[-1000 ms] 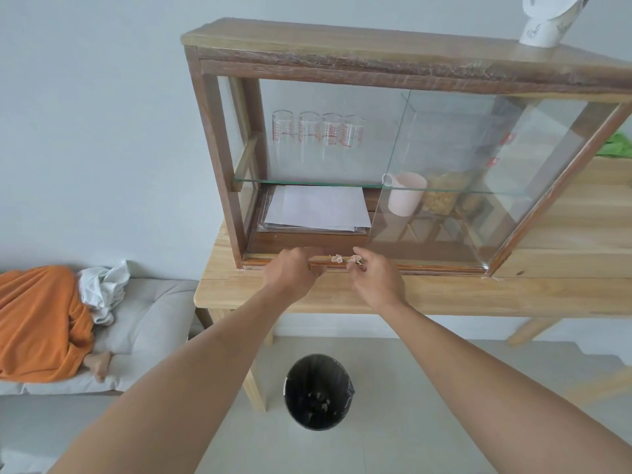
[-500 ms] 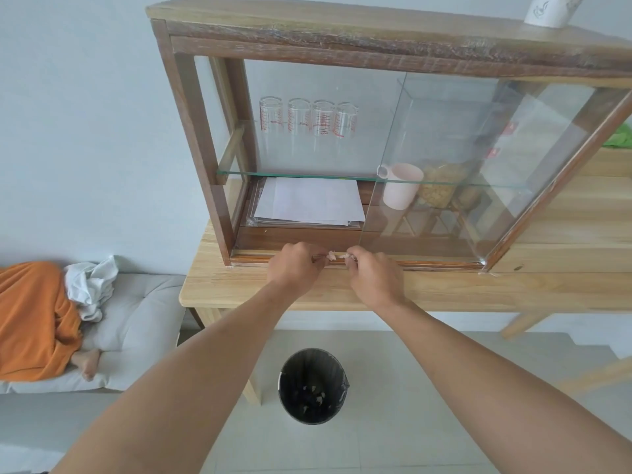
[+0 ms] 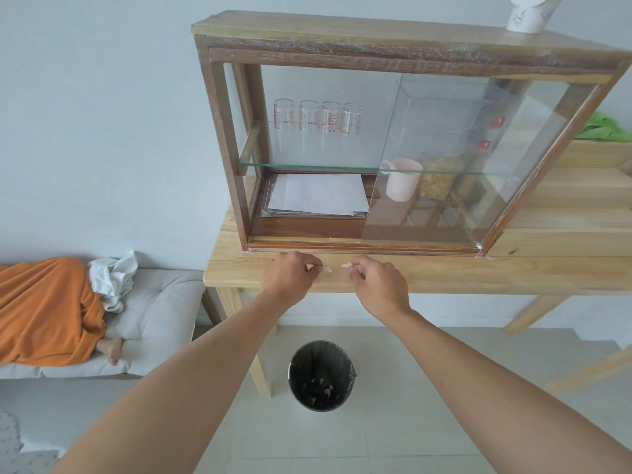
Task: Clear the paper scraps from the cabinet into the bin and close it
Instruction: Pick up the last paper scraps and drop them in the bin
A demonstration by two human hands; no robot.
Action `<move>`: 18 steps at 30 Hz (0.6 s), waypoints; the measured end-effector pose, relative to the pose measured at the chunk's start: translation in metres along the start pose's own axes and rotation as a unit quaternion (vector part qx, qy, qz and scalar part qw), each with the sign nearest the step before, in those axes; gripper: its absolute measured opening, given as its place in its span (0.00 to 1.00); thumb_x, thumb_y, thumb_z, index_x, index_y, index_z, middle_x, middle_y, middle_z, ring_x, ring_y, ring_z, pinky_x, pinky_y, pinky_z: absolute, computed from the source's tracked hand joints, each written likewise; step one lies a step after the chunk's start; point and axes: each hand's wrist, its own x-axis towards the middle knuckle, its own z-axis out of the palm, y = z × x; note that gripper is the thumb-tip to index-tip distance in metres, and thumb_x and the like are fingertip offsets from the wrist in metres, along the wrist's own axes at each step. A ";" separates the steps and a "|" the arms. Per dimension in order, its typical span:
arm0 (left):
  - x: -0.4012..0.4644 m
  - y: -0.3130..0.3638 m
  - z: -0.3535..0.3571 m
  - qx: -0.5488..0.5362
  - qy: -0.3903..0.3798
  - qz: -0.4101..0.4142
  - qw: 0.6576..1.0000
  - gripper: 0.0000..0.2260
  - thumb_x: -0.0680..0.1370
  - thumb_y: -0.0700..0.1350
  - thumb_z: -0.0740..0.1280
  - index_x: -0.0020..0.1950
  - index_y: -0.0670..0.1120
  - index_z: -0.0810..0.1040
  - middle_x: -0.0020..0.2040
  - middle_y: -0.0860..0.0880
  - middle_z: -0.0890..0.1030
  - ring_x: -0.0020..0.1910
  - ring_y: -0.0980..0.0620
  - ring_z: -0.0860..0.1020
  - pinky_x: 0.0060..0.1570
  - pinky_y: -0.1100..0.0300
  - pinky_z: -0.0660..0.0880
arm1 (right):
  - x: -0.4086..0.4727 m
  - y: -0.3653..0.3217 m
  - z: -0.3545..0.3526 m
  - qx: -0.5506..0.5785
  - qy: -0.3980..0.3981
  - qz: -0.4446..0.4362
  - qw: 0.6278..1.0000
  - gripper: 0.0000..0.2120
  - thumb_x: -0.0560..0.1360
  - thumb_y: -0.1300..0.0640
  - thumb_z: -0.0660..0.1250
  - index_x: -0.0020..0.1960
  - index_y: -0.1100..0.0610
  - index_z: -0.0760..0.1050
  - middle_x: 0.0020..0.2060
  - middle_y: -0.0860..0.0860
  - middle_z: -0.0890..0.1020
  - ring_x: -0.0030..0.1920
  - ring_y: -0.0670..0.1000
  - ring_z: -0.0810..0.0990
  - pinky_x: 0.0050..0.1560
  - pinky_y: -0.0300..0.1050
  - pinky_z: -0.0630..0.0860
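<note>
A wooden cabinet (image 3: 222, 138) with glass sliding doors stands on a wooden table (image 3: 478, 273). Its left half is uncovered, the glass pane (image 3: 444, 159) slid over the right half. My left hand (image 3: 290, 273) pinches a small paper scrap (image 3: 326, 268) in front of the cabinet's bottom rail. My right hand (image 3: 376, 280) pinches another paper scrap (image 3: 349, 265). Both hands hover over the table's front strip, a short gap between them. A black bin (image 3: 321, 374) stands on the floor below, with scraps inside.
Inside the cabinet are white sheets (image 3: 318, 195), several upturned glasses (image 3: 318, 118), a pink mug (image 3: 402, 179) and a jar (image 3: 437, 181). A white cup (image 3: 526, 13) stands on top. A person under an orange blanket (image 3: 44, 313) lies on a cushion at left.
Both hands have drawn back from the cabinet's bottom rail toward me and moved apart, each carrying a scrap. The rail where the scraps lay is now bare.
</note>
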 end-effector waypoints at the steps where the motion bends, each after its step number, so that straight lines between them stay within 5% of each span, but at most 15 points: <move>1: -0.007 -0.003 -0.001 0.005 -0.003 -0.001 1.000 0.07 0.81 0.55 0.69 0.55 0.60 0.87 0.43 0.55 0.85 0.45 0.50 0.81 0.41 0.56 0.77 | -0.008 0.001 0.001 0.003 -0.006 0.000 1.000 0.12 0.85 0.49 0.64 0.64 0.48 0.83 0.48 0.51 0.90 0.52 0.62 0.85 0.48 0.50 0.78; 9: -0.057 -0.027 0.010 0.005 -0.036 -0.028 0.999 0.08 0.81 0.55 0.69 0.55 0.60 0.87 0.46 0.56 0.86 0.44 0.52 0.80 0.35 0.60 0.74 | -0.058 0.008 0.023 0.025 -0.042 0.020 0.999 0.13 0.85 0.48 0.63 0.63 0.49 0.83 0.46 0.50 0.90 0.49 0.59 0.85 0.47 0.50 0.78; 18: -0.076 -0.060 0.072 0.011 -0.112 -0.081 0.990 0.08 0.81 0.55 0.68 0.56 0.60 0.86 0.47 0.56 0.84 0.48 0.49 0.81 0.46 0.54 0.79 | -0.077 0.044 0.076 0.026 -0.111 0.057 0.992 0.13 0.85 0.47 0.63 0.63 0.48 0.83 0.46 0.48 0.90 0.50 0.57 0.86 0.49 0.48 0.78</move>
